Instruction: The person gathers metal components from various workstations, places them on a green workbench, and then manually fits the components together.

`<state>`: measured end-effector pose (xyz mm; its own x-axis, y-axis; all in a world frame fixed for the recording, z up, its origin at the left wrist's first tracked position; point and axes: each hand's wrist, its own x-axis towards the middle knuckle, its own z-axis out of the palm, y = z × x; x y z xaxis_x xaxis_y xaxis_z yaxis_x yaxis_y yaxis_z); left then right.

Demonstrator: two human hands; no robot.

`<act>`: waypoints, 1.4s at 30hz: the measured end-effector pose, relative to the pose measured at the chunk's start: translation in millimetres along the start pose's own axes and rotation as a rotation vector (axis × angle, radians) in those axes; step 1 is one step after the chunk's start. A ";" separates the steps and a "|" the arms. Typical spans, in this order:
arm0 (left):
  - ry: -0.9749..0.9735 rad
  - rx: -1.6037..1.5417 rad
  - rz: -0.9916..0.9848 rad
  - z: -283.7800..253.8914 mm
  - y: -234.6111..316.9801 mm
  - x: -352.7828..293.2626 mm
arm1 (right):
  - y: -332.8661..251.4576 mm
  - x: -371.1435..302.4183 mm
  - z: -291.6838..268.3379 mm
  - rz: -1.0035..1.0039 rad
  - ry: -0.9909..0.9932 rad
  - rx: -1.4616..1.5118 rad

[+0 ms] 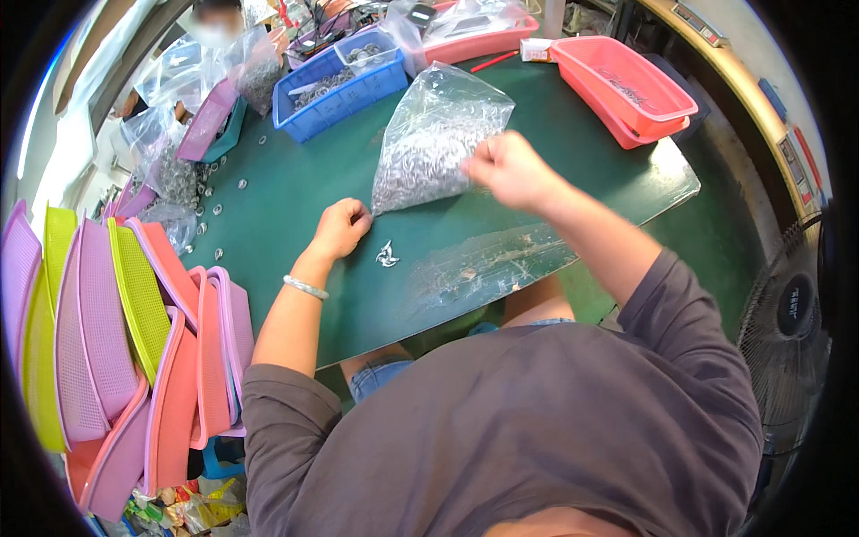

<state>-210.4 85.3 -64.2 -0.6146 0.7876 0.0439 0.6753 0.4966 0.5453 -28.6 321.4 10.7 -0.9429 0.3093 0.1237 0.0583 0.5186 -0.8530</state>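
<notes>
Pink baskets (134, 358) nr – R hand (508, 168) grips clear bag (429, 134).

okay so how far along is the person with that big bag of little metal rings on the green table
Early, by the look of it. Done: only a small cluster of metal pieces lies out on the green table. In hand: the right hand grips the edge of the clear bag of rings, while the left hand is closed in a fist at its lower corner. Left: the bag looks nearly full.
</notes>
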 end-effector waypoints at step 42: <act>-0.007 -1.195 0.055 -151.3 55.7 71.5 | -65.9 149.3 -74.5 -0.002 0.153 0.493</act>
<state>-278.4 114.1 96.0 -0.5919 0.8011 0.0892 -0.1079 -0.1884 0.9761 -148.8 392.8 123.1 -0.8818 0.4413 0.1665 -0.1394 0.0935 -0.9858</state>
